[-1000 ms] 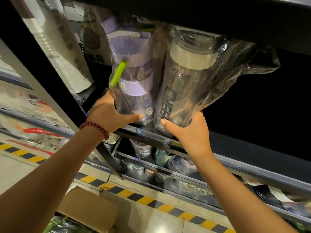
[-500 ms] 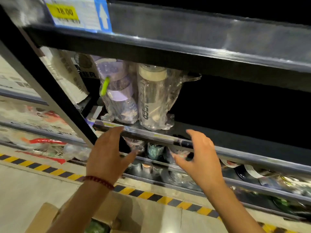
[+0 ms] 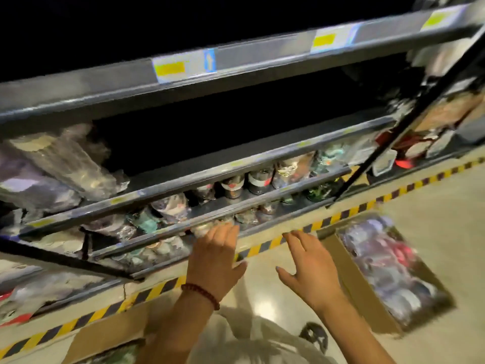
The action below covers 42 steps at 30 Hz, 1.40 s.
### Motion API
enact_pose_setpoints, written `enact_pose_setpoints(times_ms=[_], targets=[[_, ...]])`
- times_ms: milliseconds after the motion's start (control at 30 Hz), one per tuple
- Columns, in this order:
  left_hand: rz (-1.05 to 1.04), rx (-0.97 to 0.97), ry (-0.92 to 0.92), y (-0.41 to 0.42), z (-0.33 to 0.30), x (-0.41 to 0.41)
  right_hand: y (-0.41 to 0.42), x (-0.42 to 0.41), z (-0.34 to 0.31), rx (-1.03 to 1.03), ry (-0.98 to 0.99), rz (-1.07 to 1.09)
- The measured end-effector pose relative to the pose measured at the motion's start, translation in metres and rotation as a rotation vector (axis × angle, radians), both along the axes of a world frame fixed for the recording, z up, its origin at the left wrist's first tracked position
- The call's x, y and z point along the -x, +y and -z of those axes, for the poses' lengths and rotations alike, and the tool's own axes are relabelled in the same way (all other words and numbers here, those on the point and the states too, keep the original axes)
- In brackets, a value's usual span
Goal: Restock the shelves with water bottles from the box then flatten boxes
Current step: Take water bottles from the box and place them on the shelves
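Note:
My left hand (image 3: pixel 216 261), with a red bead bracelet at the wrist, hangs open in front of the lowest shelf rails. My right hand (image 3: pixel 312 269) is open too, over the floor beside an open cardboard box (image 3: pixel 364 292) full of plastic-wrapped water bottles (image 3: pixel 388 269). Two wrapped bottles (image 3: pixel 65 161) stand at the left end of the dark shelf (image 3: pixel 236 169); the rest of that shelf holds nothing. The picture is blurred by motion.
Lower shelves (image 3: pixel 231 203) carry several small wrapped cups and bottles. A yellow-and-black hazard stripe (image 3: pixel 265 246) runs along the floor at the rack's base. A second cardboard box (image 3: pixel 110 334) sits at the bottom left. A black upright post (image 3: pixel 409 111) crosses at the right.
Both hands let go of the two bottles on the shelf, drew back and dropped low. The view swung down and right, bringing the box of bottles on the floor into sight.

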State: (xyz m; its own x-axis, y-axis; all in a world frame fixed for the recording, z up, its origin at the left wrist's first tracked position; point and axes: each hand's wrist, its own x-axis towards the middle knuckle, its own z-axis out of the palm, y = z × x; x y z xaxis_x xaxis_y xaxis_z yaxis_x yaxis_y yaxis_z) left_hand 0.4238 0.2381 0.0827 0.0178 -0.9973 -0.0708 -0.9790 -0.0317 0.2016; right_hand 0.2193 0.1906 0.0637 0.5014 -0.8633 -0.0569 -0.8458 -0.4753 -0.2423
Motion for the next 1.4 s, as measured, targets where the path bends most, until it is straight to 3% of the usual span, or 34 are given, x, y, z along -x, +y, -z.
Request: enact_pose_setpoints(times_ms=[400, 633, 867, 1100, 1400], targets=[[0.456, -0.05, 0.075, -0.059, 0.007, 0.267, 0.023, 0.248, -0.007, 0.028, -0.072, 0.47], [0.633, -0.143, 0.046, -0.096, 0.006, 0.384, 0.025, 0.342, 0.004, -0.026, -0.141, 0.715], [0.699, -0.296, 0.043, -0.156, 0.031, 0.424, -0.001, 0.376, 0.034, -0.129, -0.234, 0.908], [0.729, -0.45, 0.026, -0.251, 0.069, 0.447, -0.08, 0.393, 0.072, -0.208, -0.277, 1.068], [0.691, -0.643, -0.078, -0.392, 0.173, 0.508, -0.199, 0.434, 0.175, -0.489, -0.356, 1.245]])
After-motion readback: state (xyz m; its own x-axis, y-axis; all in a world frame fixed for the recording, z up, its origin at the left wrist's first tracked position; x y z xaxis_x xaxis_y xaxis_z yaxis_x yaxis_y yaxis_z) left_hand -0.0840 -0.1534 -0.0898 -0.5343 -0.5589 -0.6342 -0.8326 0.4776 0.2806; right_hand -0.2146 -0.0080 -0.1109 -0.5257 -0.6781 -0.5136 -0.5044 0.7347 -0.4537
